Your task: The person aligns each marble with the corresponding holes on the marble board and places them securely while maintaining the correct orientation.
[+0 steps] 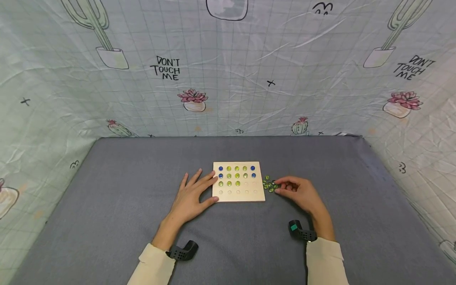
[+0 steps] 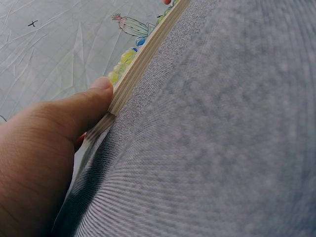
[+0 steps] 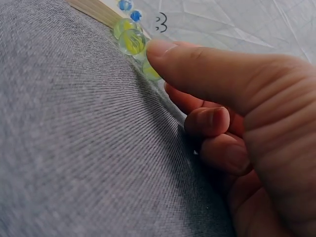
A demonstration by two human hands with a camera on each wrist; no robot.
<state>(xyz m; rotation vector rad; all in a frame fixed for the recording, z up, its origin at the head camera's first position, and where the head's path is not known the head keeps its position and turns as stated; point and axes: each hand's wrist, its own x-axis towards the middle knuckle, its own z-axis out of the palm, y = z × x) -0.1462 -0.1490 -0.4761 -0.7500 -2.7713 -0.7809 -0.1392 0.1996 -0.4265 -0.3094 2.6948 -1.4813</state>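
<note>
A pale wooden board [image 1: 243, 197] with rows of round hollows lies flat on the grey cloth. Yellow-green glass marbles fill the middle of its two back rows, with blue marbles [image 1: 252, 168] at the row ends. Three green marbles [image 1: 229, 183] sit in the third row; bare hollows show to their right and along the front row. My left hand [image 1: 189, 201], fingers spread, rests against the board's left edge. Beside the right edge lies a small pile of loose green marbles [image 1: 265, 186]. At that pile my right hand [image 1: 299, 194] pinches one green marble between thumb and forefinger, partly hidden.
Grey cloth [image 1: 135, 178] covers the table around the board. A printed fabric sheet [image 1: 228, 79] with cactus drawings hangs behind and at both sides. Each wrist wears a black camera band [image 1: 183, 251].
</note>
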